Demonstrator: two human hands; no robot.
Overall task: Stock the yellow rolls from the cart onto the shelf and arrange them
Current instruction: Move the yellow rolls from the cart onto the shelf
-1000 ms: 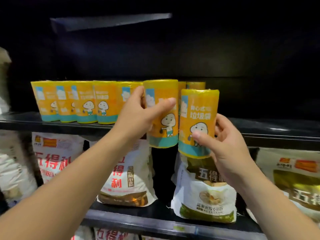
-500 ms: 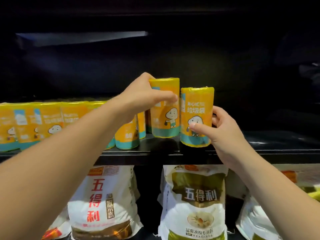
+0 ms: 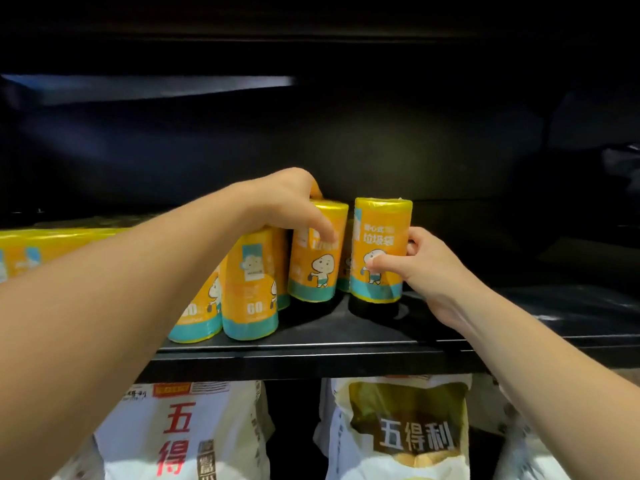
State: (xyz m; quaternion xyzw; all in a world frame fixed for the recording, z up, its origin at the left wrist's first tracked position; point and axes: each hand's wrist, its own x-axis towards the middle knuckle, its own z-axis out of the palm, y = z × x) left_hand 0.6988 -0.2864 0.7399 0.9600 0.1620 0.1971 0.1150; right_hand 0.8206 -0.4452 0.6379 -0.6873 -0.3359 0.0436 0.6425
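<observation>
A: Where are the yellow rolls found, relative to the hands?

B: Two are held on the dark shelf (image 3: 346, 355), straight ahead and at arm's reach. The left roll (image 3: 320, 271) is gripped by the left hand (image 3: 287, 206), with the thumb laid down its front and the fingers curled over its top edge. The right roll (image 3: 381, 233) is pinched by the right hand (image 3: 429, 271), thumb on the label and fingers wrapped round the far side.

A: How are the long axes set?

B: Both are kept upright, labels turned outward. The bases appear to be down on the board, though contact cannot be confirmed under the shadow.

A: Which relation is the next move governed by?

B: The narrow gap between the two rolls. They are side by side but apart, and part of another roll (image 3: 344, 271) is glimpsed behind that gap. The right roll is judged to need sliding leftward until the sides touch.

A: Is the left arm obstructed?

B: It is stretched over the front rolls (image 3: 251, 289), which lean slightly and could be knocked. A further row (image 3: 31, 251) is seen at far left.

A: And the cart?

B: It is not in view. Only flour bags (image 3: 183, 441) are seen on the tier below.
</observation>
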